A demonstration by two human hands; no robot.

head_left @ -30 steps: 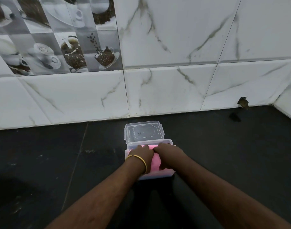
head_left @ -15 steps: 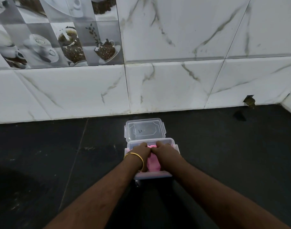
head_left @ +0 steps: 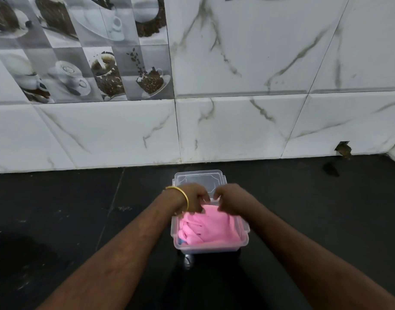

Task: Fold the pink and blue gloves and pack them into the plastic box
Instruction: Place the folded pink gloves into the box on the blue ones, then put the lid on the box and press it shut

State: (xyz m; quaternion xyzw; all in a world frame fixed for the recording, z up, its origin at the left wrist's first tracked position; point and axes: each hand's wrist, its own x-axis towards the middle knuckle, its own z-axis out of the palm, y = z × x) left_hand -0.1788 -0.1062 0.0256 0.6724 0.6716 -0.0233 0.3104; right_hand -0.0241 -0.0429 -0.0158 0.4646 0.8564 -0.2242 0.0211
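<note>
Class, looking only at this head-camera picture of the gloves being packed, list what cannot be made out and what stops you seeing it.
- Blue glove: only a sliver shows, under the pink glove.
- Fingertips of the left hand and right hand: curled under, motion-blurred.
- Lid: near edge hidden by both hands.
- Plastic box: far rim hidden by the hands.

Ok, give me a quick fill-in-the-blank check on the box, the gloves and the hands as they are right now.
1. The glove lying on top inside the plastic box is ____ in colour.
2. The clear lid lies on the counter between the box and the ____.
3. The gold bangle is on the ____ wrist.
4. Both hands, left hand and right hand, are at the box's ____ edge.

Missing words: pink; wall; left; far
</note>
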